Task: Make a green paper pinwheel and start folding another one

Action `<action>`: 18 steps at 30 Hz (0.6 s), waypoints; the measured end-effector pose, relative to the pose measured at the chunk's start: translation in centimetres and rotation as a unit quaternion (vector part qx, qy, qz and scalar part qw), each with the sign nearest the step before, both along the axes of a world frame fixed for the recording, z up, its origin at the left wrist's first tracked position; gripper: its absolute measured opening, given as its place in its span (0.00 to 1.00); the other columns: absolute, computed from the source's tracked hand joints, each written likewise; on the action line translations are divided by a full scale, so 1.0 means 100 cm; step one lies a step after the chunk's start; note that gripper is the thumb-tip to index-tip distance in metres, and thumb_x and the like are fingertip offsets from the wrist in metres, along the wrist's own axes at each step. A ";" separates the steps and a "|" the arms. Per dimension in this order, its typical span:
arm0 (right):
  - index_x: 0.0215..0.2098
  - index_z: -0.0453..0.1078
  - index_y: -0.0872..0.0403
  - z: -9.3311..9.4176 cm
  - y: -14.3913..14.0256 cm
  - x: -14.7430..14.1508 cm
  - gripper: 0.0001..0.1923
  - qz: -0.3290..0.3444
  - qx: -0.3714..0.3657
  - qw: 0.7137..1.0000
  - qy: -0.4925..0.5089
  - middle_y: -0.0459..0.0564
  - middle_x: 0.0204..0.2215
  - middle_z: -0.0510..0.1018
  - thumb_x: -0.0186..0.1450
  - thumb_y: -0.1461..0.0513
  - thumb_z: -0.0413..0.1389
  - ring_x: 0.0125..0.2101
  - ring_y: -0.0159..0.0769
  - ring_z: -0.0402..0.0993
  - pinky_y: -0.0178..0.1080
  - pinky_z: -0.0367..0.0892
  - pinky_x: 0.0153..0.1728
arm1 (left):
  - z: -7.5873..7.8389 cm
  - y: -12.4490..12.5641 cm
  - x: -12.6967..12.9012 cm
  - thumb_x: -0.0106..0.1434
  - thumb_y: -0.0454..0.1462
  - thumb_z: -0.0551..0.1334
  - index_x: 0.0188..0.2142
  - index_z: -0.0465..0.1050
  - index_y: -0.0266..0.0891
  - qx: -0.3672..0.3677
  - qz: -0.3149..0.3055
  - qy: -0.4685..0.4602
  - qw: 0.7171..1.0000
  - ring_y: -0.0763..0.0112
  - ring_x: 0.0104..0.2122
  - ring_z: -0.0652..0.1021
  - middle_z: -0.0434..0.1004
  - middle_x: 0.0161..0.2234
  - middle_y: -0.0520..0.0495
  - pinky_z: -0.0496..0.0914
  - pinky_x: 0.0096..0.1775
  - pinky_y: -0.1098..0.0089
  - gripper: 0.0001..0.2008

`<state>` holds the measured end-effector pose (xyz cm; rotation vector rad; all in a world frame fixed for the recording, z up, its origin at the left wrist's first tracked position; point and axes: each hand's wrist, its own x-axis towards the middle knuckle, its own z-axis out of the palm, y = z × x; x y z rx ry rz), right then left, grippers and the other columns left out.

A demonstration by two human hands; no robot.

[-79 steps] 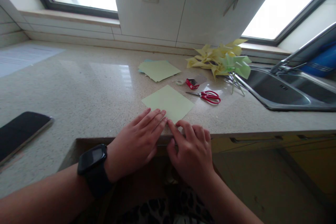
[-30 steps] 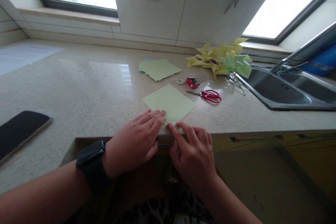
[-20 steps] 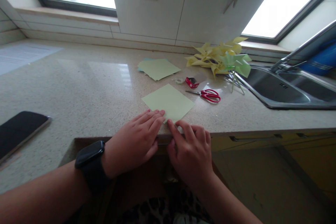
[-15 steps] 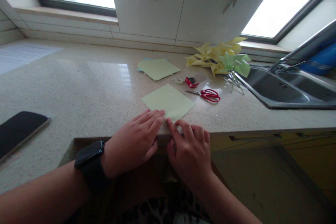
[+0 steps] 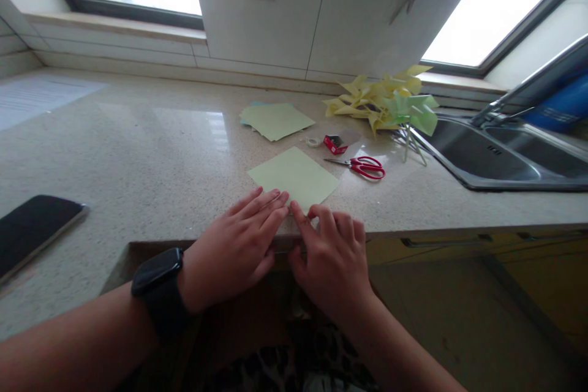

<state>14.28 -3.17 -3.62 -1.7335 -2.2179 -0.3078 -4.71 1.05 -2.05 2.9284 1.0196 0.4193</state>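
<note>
A pale green square sheet of paper (image 5: 296, 174) lies on the counter with one corner towards me. My left hand (image 5: 241, 239) rests flat over its near left edge, fingers stretched out. With its index finger pointed, my right hand (image 5: 331, 251) presses on the paper close to the near corner; its other fingers are curled. The two hands' fingertips almost meet there and hide that corner. Just beyond my right hand lie red-handled scissors (image 5: 362, 167). Past them are a small red box (image 5: 335, 145) and a small roll of tape (image 5: 313, 142).
A stack of coloured paper (image 5: 278, 121) lies behind the sheet. Yellow and green paper pinwheels (image 5: 376, 101) sit at the back right, beside a steel sink (image 5: 482, 153). A dark phone (image 5: 37, 229) is at the left, a printed sheet (image 5: 41, 98) farther back.
My right index finger has slid slightly forward and left along the paper. The left hand stays nearly in place, and the other things have not moved.
</note>
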 end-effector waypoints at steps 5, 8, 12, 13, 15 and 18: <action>0.66 0.63 0.46 0.001 0.004 0.001 0.32 0.001 -0.010 1.000 0.006 0.54 0.48 0.72 0.64 0.57 0.57 0.46 0.50 0.63 0.53 0.55 0.46 | -0.001 0.002 0.000 0.65 0.35 0.58 0.65 0.56 0.30 -0.015 0.006 -0.013 1.000 0.60 0.69 0.58 0.61 0.67 0.36 0.49 0.70 0.55 0.30; 0.67 0.63 0.47 0.002 0.004 0.001 0.33 0.002 -0.019 1.000 0.009 0.54 0.46 0.72 0.63 0.56 0.58 0.46 0.51 0.63 0.53 0.56 0.46 | 0.000 0.002 0.000 0.64 0.34 0.58 0.65 0.55 0.30 -0.023 0.003 -0.022 0.999 0.60 0.68 0.59 0.62 0.66 0.36 0.50 0.70 0.55 0.31; 0.67 0.62 0.49 0.002 0.005 0.001 0.35 0.004 -0.020 1.000 0.018 0.56 0.46 0.70 0.62 0.55 0.59 0.46 0.51 0.63 0.54 0.56 0.47 | 0.003 0.002 0.001 0.64 0.34 0.59 0.64 0.57 0.32 -0.036 -0.003 -0.023 0.999 0.60 0.68 0.60 0.64 0.65 0.38 0.49 0.70 0.55 0.30; 0.67 0.61 0.49 0.002 0.005 0.001 0.36 0.003 -0.019 1.000 0.020 0.56 0.47 0.70 0.62 0.54 0.59 0.46 0.51 0.63 0.54 0.56 0.47 | 0.004 0.002 0.001 0.64 0.34 0.59 0.64 0.57 0.33 -0.041 -0.002 -0.024 0.999 0.61 0.67 0.60 0.65 0.65 0.38 0.48 0.70 0.55 0.30; 0.67 0.61 0.49 0.002 0.006 0.000 0.37 0.001 -0.018 1.000 0.019 0.57 0.47 0.69 0.61 0.52 0.60 0.47 0.52 0.63 0.54 0.56 0.48 | 0.006 0.002 0.001 0.63 0.34 0.59 0.64 0.57 0.34 -0.049 0.000 -0.025 0.998 0.61 0.67 0.61 0.65 0.65 0.39 0.48 0.70 0.56 0.30; 0.68 0.61 0.50 0.002 0.007 0.000 0.39 0.000 -0.022 1.000 0.016 0.58 0.49 0.69 0.61 0.50 0.60 0.48 0.53 0.62 0.54 0.56 0.49 | 0.007 0.003 0.002 0.63 0.34 0.60 0.64 0.57 0.34 -0.060 0.002 -0.028 0.998 0.61 0.67 0.61 0.64 0.65 0.38 0.49 0.70 0.56 0.31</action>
